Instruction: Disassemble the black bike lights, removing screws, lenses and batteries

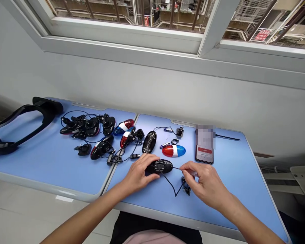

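A black oval housing (167, 166) with a round mount on its upper face lies on the blue table, and my left hand (143, 171) is closed round its left end. My right hand (202, 179) grips a screwdriver (192, 173) by its clear handle, its thin shaft pointing left to the housing's right end. A cable (170, 184) runs from the housing to a small black clamp part (186, 187), partly under my right hand. Just beyond are a red and blue lens cover (174, 150), an open black shell (149, 142) and batteries (164, 145).
Several black lights with cables (88, 126) lie at the left. A phone (204, 145) with a lit screen is on the right, a black stick (228, 137) beside it. A black curved frame (25, 135) rests far left.
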`<move>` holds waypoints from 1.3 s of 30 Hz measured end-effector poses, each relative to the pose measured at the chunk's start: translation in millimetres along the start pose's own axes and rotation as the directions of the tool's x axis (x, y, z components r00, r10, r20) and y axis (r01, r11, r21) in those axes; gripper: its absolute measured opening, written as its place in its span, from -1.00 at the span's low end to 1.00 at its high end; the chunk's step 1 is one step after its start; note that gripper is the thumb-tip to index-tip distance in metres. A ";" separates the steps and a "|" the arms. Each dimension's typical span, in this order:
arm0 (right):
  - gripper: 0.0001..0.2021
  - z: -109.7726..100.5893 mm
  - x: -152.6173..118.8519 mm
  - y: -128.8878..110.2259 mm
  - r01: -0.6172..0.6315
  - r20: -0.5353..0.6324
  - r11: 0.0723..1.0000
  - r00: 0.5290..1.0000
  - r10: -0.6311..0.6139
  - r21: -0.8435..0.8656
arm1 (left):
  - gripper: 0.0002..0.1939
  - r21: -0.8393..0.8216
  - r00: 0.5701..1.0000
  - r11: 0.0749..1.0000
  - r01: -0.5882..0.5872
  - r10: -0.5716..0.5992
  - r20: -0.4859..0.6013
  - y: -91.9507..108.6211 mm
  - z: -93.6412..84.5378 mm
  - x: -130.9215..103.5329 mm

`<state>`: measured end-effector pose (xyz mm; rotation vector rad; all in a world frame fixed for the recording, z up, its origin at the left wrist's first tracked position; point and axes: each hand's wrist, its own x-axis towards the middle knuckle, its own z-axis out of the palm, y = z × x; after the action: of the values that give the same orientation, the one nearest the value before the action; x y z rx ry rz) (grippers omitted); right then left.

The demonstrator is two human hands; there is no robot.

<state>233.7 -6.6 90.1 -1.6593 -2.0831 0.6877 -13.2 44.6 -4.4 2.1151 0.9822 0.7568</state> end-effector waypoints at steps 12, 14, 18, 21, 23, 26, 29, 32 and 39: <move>-0.80 -28.6 79.3 -0.5 -0.298 0.374 0.941 0.901 0.221 0.163 | -0.65 -0.279 0.937 0.895 0.349 -0.338 0.087 3.4 -11.0 22.2; -0.79 -28.2 80.1 4.0 -0.332 0.351 0.909 0.907 0.234 0.251 | -0.64 -0.387 0.876 0.788 0.479 -0.455 0.157 1.7 -10.5 24.2; -0.73 -25.9 66.4 15.9 -0.341 0.215 0.838 0.938 0.272 0.426 | -0.41 -0.449 0.769 0.627 0.637 -0.557 0.313 -2.4 -12.3 22.9; -0.68 -23.9 49.7 20.9 -0.327 0.121 0.786 0.943 0.311 0.525 | -0.28 -0.460 0.718 0.554 0.694 -0.578 0.388 -1.2 -17.7 20.8; -0.64 -22.3 38.2 21.4 -0.297 0.053 0.758 0.943 0.329 0.580 | -0.25 -0.470 0.706 0.529 0.707 -0.574 0.415 1.8 -20.5 20.2; -0.60 -18.4 21.2 22.7 -0.250 -0.022 0.708 0.936 0.352 0.660 | -0.30 -0.505 0.726 0.526 0.684 -0.559 0.401 7.8 -18.5 18.2; -0.59 -10.4 3.8 28.7 -0.201 -0.080 0.674 0.929 0.361 0.710 | -0.39 -0.558 0.792 0.577 0.597 -0.536 0.292 14.9 -9.2 11.3; -0.62 0.6 -12.3 34.6 -0.173 -0.117 0.691 0.929 0.351 0.701 | -0.33 -0.543 0.906 0.740 0.397 -0.411 0.101 22.0 0.7 0.7; -0.64 20.2 -29.6 25.1 -0.124 -0.145 0.739 0.947 0.288 0.662 | -0.42 -0.537 0.960 0.800 0.268 -0.271 0.075 29.5 3.0 -12.0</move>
<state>248.3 -33.6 59.0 -1.4691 -1.2731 1.0730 -5.3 19.6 13.8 1.4435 0.9115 0.7831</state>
